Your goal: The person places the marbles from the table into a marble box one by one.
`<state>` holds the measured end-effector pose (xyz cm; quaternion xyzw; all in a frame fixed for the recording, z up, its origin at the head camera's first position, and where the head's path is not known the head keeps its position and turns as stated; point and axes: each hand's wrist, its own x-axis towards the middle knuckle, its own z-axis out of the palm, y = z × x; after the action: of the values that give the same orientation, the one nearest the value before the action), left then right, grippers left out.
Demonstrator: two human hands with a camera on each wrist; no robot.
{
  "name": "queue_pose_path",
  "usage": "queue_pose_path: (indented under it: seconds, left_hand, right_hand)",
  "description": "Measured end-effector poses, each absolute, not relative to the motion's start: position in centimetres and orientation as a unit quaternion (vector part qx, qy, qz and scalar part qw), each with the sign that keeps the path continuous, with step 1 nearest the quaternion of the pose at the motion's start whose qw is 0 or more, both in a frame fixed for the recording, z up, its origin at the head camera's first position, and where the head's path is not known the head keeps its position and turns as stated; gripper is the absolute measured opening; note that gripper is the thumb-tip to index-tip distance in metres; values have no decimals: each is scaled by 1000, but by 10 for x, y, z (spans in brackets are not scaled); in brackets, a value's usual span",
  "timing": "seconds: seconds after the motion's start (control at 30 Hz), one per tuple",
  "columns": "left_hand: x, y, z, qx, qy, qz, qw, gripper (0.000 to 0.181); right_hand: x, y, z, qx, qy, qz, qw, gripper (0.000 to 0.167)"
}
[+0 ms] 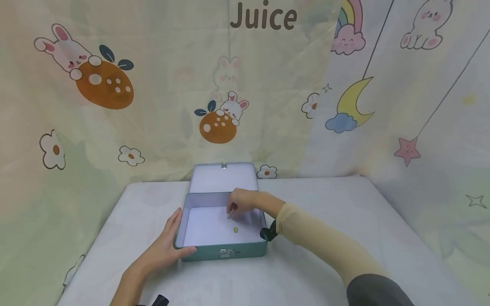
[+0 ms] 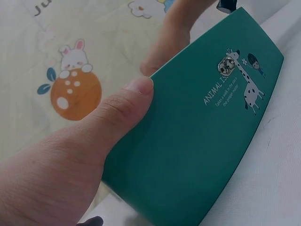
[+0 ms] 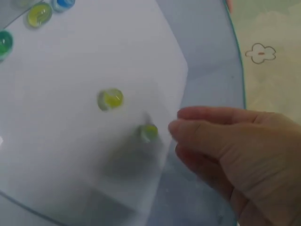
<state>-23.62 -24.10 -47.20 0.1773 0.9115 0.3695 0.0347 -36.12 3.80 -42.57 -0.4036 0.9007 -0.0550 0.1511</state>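
Note:
A green tin box (image 1: 223,252) (image 2: 188,127) lies on the table with its lid raised at the back. My left hand (image 1: 164,248) (image 2: 80,146) grips its front left corner, thumb at the front wall, fingers along the left side. Inside the box is my right hand (image 1: 243,202) (image 3: 249,160), fingers pointing down with tips close together. In the right wrist view, a small yellow-green marble (image 3: 149,132) sits just off the fingertips, not touching them. Another yellow marble (image 3: 111,99) (image 1: 235,230) lies on the white box floor.
More marbles show at the top left of the right wrist view: a yellow one (image 3: 39,15), a blue one (image 3: 63,4) and a green one (image 3: 4,43). The open lid (image 1: 223,178) stands before a printed cloth backdrop (image 1: 164,85). A white cloth covers the table (image 1: 325,212).

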Motion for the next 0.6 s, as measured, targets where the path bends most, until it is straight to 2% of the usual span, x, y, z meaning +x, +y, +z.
queue_pose_path:
  seconds: [0.2, 0.6]
  left_hand:
    - [-237, -241, -472, 181, 913, 365, 30, 119]
    - [-237, -241, -472, 179, 912, 366, 35, 117]
  right_hand:
    - [-356, 58, -403, -397, 902, -108, 134, 18]
    - [-319, 129, -371, -355, 915, -187, 46, 18]
